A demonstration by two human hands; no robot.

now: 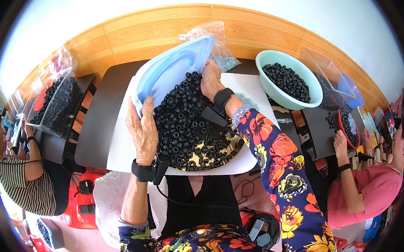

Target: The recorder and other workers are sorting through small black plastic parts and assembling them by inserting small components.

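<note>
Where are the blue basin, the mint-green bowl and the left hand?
Blue basin (164, 60): head view, near its upper edge.
Mint-green bowl (273, 94): head view, side wall.
Left hand (144, 134): head view, back of the hand.

Table (100, 117), dark brown, rounded corner at far left. On it: one white sheet (125, 145), overhanging the near edge; on the sheet, one gold tray (234, 145), heaped with black rings (179, 122), and a scatter of small clear pieces (247, 99) to the right. Far edge: one plastic bag (224, 59) of pale pieces. Second table (54, 143), left, dark: one clear box (55, 123) holding black parts.
</note>
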